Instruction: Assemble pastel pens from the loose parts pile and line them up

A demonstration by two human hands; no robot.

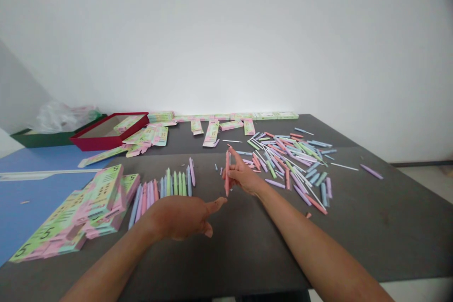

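Nearly upright, slim coral pen (227,177), pinched in right hand (244,176), left hand (180,217) spread

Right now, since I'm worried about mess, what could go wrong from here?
The pink pen, held upright, could slip from the grip of the right hand. The left hand, seemingly close beside the row of pens, might knock it crooked. The unevenly stacked boxes may slide.

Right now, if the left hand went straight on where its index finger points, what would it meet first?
Probably the coral pen in the right hand: the left hand points toward its lower end, though depth is unclear and it might pass just below.
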